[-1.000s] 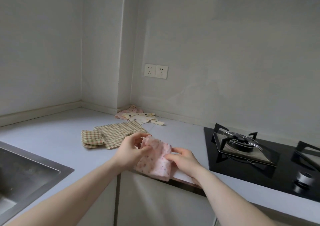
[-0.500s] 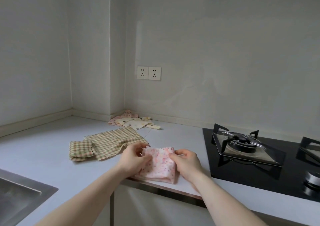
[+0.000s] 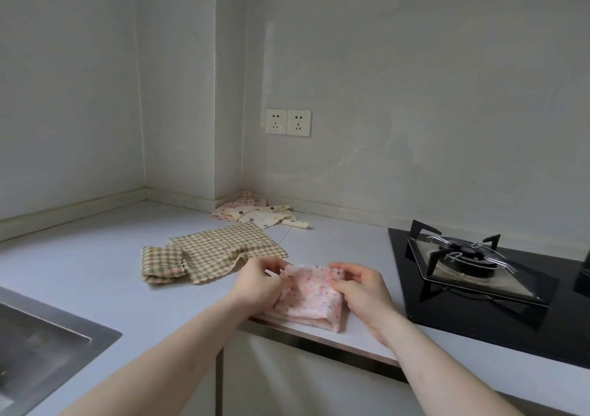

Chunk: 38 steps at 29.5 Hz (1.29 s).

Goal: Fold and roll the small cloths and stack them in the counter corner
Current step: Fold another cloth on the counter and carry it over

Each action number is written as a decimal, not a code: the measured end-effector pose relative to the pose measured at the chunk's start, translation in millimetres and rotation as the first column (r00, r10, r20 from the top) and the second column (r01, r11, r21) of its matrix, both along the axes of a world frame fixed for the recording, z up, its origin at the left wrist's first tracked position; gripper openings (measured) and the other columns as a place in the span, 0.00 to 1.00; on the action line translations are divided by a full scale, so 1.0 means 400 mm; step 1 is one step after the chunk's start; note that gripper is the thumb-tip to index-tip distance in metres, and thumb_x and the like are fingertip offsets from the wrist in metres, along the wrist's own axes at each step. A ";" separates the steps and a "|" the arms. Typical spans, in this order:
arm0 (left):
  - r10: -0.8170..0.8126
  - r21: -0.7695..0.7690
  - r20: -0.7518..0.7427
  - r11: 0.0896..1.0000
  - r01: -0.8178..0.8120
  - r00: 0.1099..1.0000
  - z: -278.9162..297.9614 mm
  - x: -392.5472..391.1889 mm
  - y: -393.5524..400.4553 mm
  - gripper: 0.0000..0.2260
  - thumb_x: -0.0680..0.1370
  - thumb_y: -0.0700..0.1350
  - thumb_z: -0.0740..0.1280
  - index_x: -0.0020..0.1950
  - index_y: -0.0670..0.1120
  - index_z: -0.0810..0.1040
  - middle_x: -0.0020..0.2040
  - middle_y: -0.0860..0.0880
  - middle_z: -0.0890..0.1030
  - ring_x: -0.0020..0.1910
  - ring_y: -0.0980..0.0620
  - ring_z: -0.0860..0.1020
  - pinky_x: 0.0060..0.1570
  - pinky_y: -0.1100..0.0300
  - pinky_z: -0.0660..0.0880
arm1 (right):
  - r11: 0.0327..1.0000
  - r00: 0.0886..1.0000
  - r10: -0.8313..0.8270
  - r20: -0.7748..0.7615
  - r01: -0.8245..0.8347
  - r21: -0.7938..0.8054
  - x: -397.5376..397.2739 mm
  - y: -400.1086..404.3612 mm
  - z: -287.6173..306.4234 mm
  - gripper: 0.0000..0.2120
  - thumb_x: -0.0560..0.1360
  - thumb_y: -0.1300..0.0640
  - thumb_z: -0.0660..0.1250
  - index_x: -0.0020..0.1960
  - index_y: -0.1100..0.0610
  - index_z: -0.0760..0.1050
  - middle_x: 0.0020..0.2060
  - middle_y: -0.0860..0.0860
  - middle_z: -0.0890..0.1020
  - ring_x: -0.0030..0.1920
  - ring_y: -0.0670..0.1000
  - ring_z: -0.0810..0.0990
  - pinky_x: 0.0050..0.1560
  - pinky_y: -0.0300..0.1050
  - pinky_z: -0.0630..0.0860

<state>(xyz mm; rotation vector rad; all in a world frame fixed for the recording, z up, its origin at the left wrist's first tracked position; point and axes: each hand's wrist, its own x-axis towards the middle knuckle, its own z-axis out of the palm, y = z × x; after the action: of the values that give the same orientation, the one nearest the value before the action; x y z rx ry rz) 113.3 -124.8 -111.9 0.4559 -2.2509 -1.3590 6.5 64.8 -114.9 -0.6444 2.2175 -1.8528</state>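
Pink floral cloth, folded into a rough square, lies at the front edge of the grey counter, just left of the black gas hob. Left hand pinches its upper left corner between curled fingers and thumb; right hand pinches the upper right edge the same way. Behind it, touching nothing in the hands, a beige checked cloth lies spread flat with a folded checked cloth against its left side. Farther back, in the counter corner below the wall sockets, a loose heap of spotted cloths rests against the wall. A steel sink sits at lower left; its contents cannot be made out.
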 end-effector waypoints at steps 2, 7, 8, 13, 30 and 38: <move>0.021 -0.011 -0.015 1.000 -0.021 1.000 -0.002 0.000 -0.001 0.01 0.76 0.47 0.75 0.46 0.51 0.86 0.37 0.50 0.81 0.24 0.56 0.76 0.25 0.63 0.71 | 1.000 1.000 -0.014 -0.026 0.014 0.014 0.007 -0.001 0.001 0.12 0.74 0.63 0.71 0.50 0.47 0.86 0.47 0.42 0.87 0.53 0.46 0.84 0.61 0.51 0.81; 0.008 0.031 -0.048 1.000 -0.006 0.999 0.010 0.013 0.012 0.03 0.78 0.46 0.73 0.47 0.48 0.85 0.28 0.47 0.79 0.23 0.53 0.74 0.25 0.63 0.70 | 0.998 0.989 -0.060 -0.139 0.059 -0.006 0.018 0.002 0.000 0.06 0.76 0.59 0.73 0.44 0.49 0.86 0.44 0.41 0.86 0.51 0.42 0.81 0.56 0.43 0.79; 0.015 0.033 -0.058 0.999 -0.013 0.998 0.012 0.015 0.014 0.03 0.78 0.46 0.72 0.46 0.48 0.86 0.28 0.48 0.80 0.23 0.52 0.74 0.25 0.63 0.70 | 0.997 0.985 -0.075 -0.152 0.073 -0.014 0.020 0.001 0.001 0.06 0.77 0.59 0.73 0.44 0.49 0.86 0.45 0.41 0.86 0.50 0.41 0.81 0.54 0.43 0.79; -0.008 0.088 -0.089 0.996 0.016 0.996 0.024 0.026 0.027 0.05 0.79 0.43 0.70 0.48 0.45 0.86 0.34 0.49 0.85 0.29 0.53 0.79 0.27 0.62 0.74 | 0.985 0.963 -0.166 -0.213 0.150 -0.089 0.026 -0.005 0.002 0.11 0.78 0.62 0.70 0.44 0.48 0.85 0.42 0.47 0.86 0.27 0.50 0.80 0.31 0.46 0.79; 0.127 -0.215 -0.006 0.969 -0.125 0.992 -0.006 0.007 0.024 0.05 0.77 0.43 0.69 0.46 0.53 0.82 0.43 0.57 0.84 0.45 0.58 0.81 0.44 0.64 0.77 | 0.961 0.850 -0.097 -0.517 0.214 0.172 0.056 -0.014 -0.004 0.10 0.71 0.64 0.68 0.36 0.51 0.81 0.38 0.43 0.84 0.43 0.42 0.80 0.43 0.33 0.74; 0.266 -0.391 -0.071 0.879 -0.272 0.961 -0.015 0.006 0.038 0.04 0.76 0.51 0.66 0.44 0.52 0.79 0.50 0.54 0.76 0.54 0.54 0.71 0.53 0.56 0.69 | 0.924 0.851 -0.068 -0.520 0.251 0.289 0.050 -0.023 -0.012 0.10 0.76 0.54 0.70 0.36 0.52 0.77 0.41 0.45 0.78 0.51 0.51 0.75 0.48 0.40 0.66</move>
<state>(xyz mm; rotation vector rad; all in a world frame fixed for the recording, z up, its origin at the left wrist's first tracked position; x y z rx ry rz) 115.7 -109.5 -117.8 0.5829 -2.2705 -0.7370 26.4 55.8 -119.5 -0.9829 2.9241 -1.3988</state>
